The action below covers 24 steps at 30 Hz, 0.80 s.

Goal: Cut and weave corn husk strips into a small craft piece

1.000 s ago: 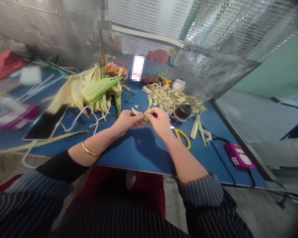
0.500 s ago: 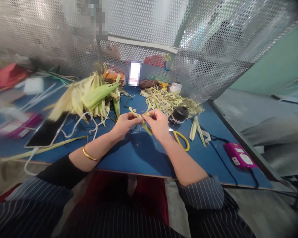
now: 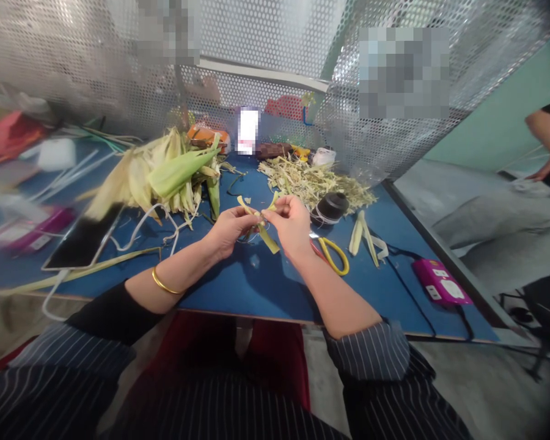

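Note:
My left hand (image 3: 231,231) and my right hand (image 3: 291,221) meet over the middle of the blue table. Between their fingertips they pinch pale green corn husk strips (image 3: 268,238), whose ends stick out above and below the fingers. Just where the strips cross is partly covered by my fingers. Beside my right hand stands a black spool of thread (image 3: 330,208). Below it lie scissors (image 3: 334,255) with yellow and red handles, their blades mostly behind my right hand and wrist.
A heap of whole corn husks (image 3: 160,171) lies at the left, near a phone (image 3: 85,238) with a white cable. Shredded husk (image 3: 302,180) is piled behind the spool. A magenta power strip (image 3: 440,282) sits at the right edge. A perforated screen (image 3: 266,43) closes the back.
The lower husk strip end shows more fully below my fingers, while both hands keep their pinch. Another person's arm has come into view at the far right.

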Tool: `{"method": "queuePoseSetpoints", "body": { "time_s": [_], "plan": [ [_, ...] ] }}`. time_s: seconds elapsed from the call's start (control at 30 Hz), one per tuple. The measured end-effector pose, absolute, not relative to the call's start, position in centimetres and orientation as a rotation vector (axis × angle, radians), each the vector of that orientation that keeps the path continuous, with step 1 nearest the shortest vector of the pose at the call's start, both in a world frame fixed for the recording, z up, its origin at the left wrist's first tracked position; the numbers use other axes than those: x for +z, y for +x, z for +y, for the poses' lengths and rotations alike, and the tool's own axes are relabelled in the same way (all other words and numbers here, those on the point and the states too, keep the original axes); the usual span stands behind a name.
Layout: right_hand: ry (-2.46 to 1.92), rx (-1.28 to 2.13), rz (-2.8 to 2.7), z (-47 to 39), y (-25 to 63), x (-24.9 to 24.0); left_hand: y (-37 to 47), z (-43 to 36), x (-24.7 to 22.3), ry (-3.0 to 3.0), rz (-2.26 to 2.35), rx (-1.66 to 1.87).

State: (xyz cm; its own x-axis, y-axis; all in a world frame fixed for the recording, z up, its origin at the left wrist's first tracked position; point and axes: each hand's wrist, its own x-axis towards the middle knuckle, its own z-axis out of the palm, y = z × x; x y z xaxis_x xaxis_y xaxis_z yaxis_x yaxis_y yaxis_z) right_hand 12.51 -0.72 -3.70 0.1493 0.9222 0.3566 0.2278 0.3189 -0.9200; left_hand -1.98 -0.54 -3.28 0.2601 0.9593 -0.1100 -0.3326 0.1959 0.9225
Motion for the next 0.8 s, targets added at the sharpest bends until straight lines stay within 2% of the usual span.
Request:
{"method": "queuePoseSetpoints", "body": {
  "time_s": [0.07,0.27,0.37,0.6,0.8],
  "plan": [
    [-1.175,0.625,-1.454,-0.6,12.9,-3.7,-2.1,-0.4,-3.4,0.936,0.898,1.084],
    [-1.012,-0.033,-1.992,-0.3,14.6,-1.9,-3.0,0.3,-3.3,0.901,0.878,1.067],
    [-0.904,-0.218,-2.18,-0.2,15.0,-1.5,-3.1,0.3,-3.1,0.853,0.845,1.0],
    [-0.858,-0.227,-2.33,-0.2,15.2,-1.8,-3.4,0.2,-2.8,0.718,0.824,0.82],
    [-0.948,-0.176,-2.257,-0.5,14.9,-2.0,-3.3,0.1,-2.9,0.687,0.783,0.83]
  ]
}}
